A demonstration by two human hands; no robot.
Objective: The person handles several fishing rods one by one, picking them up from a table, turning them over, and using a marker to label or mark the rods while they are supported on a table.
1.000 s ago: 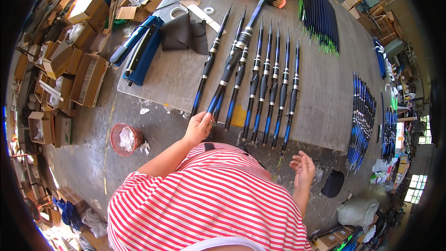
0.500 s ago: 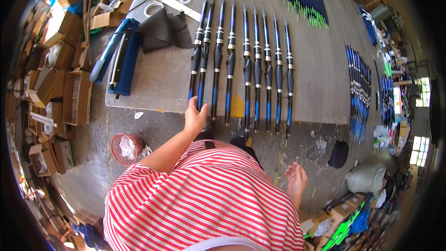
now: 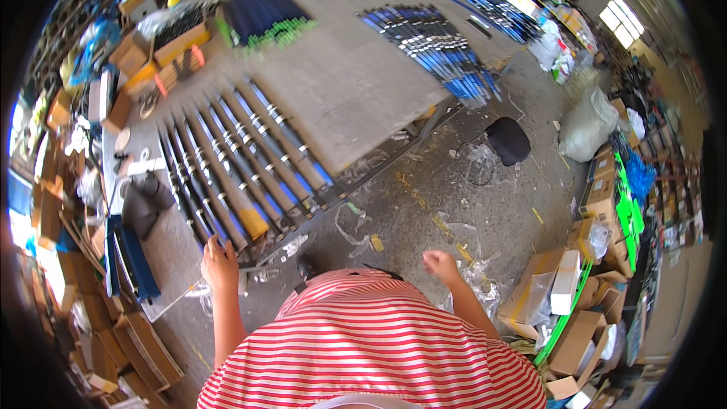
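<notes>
Cardboard boxes (image 3: 564, 299) right; left hand (image 3: 219, 263) touching rods (image 3: 227, 174).

Behind your work you have a bundle of dark rods with green ends (image 3: 261, 19) lying on the grey table (image 3: 363, 83), and a fanned pile of blue rods (image 3: 435, 49) at its far right edge. On the concrete floor (image 3: 454, 204) sits a round black stool seat (image 3: 508, 140), with a filled clear plastic sack (image 3: 587, 125) just beyond it. Open cardboard boxes (image 3: 560, 303) crowd your right side; more cardboard boxes (image 3: 129, 337) stack along your left, near a blue case (image 3: 132, 257).
</notes>
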